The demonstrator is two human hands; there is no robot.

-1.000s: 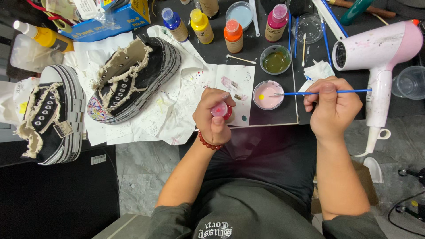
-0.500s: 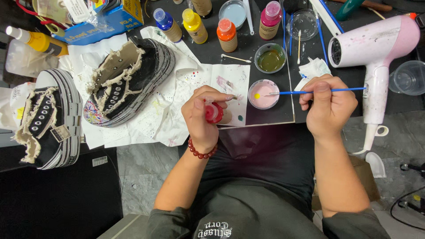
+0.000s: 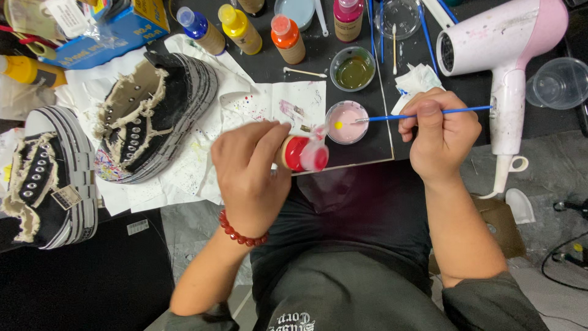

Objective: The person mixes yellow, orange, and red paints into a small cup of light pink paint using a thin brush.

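Left hand (image 3: 248, 175): fingers curled around a small paint bottle with a red cap (image 3: 301, 153), held tipped on its side, cap end pointing right; the cap looks flipped open, though blur makes that uncertain; bottle sits just below and left of a small round clear cup of pale pink paint (image 3: 346, 122), near it but apart; a string of dark red beads (image 3: 240, 232) circles the left wrist.

Right hand (image 3: 442, 136): fingers clenched around a thin blue-handled paintbrush (image 3: 429, 113), held level; its tip, carrying a dab of yellow, rests over the pink cup.

Outward from the hands: both work above the near edge of a black table (image 3: 367, 150); a second round cup of olive-green liquid (image 3: 354, 70) stands just behind the pink one; a crumpled white tissue (image 3: 418, 79) lies just beyond the right knuckles; a white and pink hair dryer (image 3: 502, 55) lies to the right, an empty clear plastic cup (image 3: 560, 83) beside it.

Back row: squeeze bottles with blue (image 3: 202, 30), yellow (image 3: 240, 27) and orange (image 3: 288, 38) caps; a magenta one (image 3: 348, 15) further right.

Left side: paint-spattered white paper (image 3: 269, 104) spread under a black frayed-edge platform sneaker (image 3: 153, 116); its mate (image 3: 46, 178) lies further left, apart from the first; a blue cardboard box (image 3: 116, 30) at the far corner.
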